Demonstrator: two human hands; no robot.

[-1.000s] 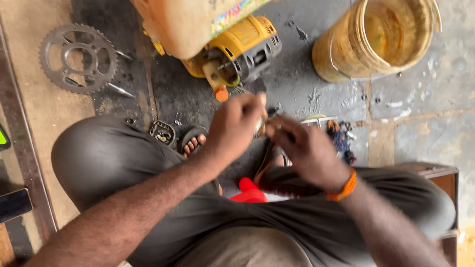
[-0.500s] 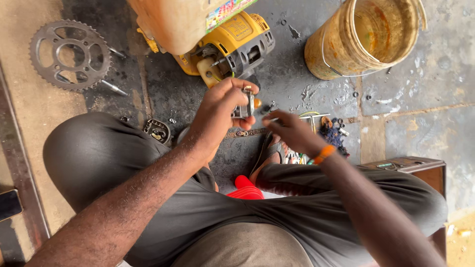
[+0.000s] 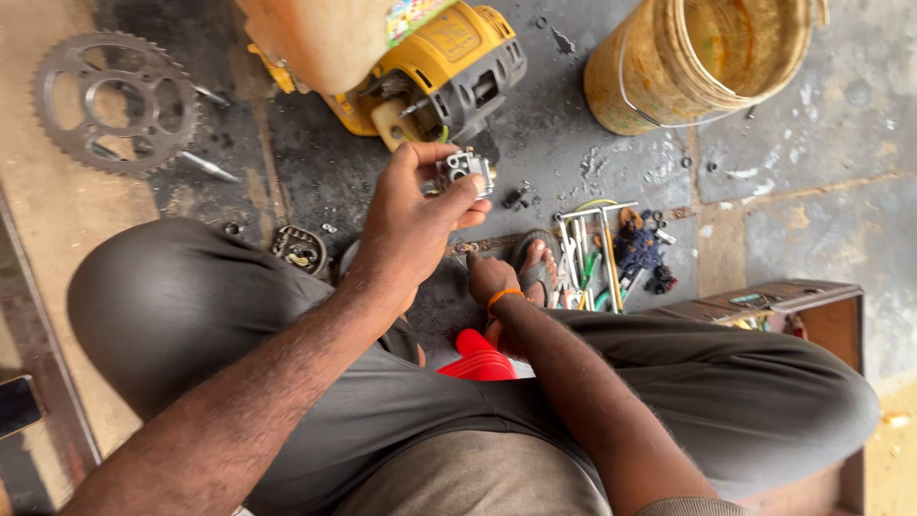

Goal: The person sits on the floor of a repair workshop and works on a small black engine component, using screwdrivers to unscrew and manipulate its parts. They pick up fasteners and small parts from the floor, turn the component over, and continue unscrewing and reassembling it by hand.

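Left hand (image 3: 411, 215) raised at centre frame, fingers pinching a small grey metal engine part, likely a carburetor (image 3: 466, 170), just below the yellow engine unit (image 3: 435, 67). Right hand (image 3: 489, 279) lowered toward the floor near the sandalled foot (image 3: 537, 260); cannot tell whether its fingers are spread or closed on anything. Risks, as judged: one-handed pinch on an oily part could slip, dropping it onto the stained concrete floor (image 3: 573, 162) and knocking it out of true. Loose small hardware (image 3: 521, 198) just right of the part easily scattered or lost. Tool pile (image 3: 597, 253) close beside the foot, could be kicked. Sprocket (image 3: 115, 100) upper left and bucket (image 3: 707, 57) upper right well apart, no concern.
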